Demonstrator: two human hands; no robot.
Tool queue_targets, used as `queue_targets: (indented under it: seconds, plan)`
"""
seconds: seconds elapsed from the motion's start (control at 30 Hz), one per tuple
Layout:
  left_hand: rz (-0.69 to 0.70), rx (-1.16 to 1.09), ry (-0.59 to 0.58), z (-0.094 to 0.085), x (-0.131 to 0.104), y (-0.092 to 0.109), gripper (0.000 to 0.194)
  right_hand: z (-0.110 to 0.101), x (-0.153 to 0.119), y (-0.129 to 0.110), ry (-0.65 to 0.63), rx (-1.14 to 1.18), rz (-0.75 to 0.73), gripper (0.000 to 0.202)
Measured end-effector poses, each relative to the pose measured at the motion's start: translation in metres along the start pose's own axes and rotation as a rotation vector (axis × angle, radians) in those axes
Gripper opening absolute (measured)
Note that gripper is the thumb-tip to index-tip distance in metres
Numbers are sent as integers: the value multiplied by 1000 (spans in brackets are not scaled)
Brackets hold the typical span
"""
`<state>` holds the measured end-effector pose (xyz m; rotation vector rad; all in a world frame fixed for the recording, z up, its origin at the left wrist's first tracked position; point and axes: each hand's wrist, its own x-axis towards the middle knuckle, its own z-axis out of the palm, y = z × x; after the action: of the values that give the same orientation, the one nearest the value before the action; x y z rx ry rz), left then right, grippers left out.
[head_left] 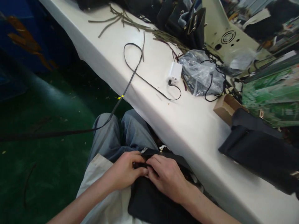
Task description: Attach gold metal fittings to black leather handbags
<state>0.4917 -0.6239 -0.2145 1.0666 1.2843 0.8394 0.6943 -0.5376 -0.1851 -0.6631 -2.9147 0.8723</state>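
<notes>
A black bag (pixel 156 199) lies across the person's lap, close to the table's edge. My left hand (pixel 127 169) grips the bag's upper part, its thumb and fingers pinched at the opening. Right beside it, my right hand (pixel 165 174) has its fingers curled onto the same part, nearly touching the left thumb. The fingertips are partly hidden in the dark material. A small metal fitting (pixel 163 148) shows at the bag's top edge.
On the white table (pixel 187 121) are a white power block (pixel 175 72) with a cable, a plastic bag (pixel 202 71), a small cardboard box (pixel 226 109), dark strips (pixel 130 21) and black bags (pixel 259 149). A black strap (pixel 109 119) crosses the knees.
</notes>
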Motion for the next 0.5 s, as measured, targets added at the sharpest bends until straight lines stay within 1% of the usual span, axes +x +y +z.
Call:
queue_targets:
  seconds: [0.03, 0.1, 0.17, 0.23, 0.37, 0.5]
  plan:
    - [11, -25, 4, 1, 0, -3, 17, 0, 0, -1, -11, -1, -5, 9]
    - [32, -11, 49, 7, -2, -6, 21, 1, 0, -2, -28, -11, -10, 10]
    - [56, 92, 120, 14, -4, -9, 24, 1, 1, -3, -46, -31, -1, 11]
    - [99, 241, 191, 21, -8, -14, 23, 0, 1, -5, -64, -45, 16, 12]
    - [279, 494, 268, 32, -14, -28, 19, -8, -2, -11, -88, -26, 40, 19]
    - [461, 702, 368, 37, -14, -34, 25, -16, -7, -15, -98, 84, 96, 30]
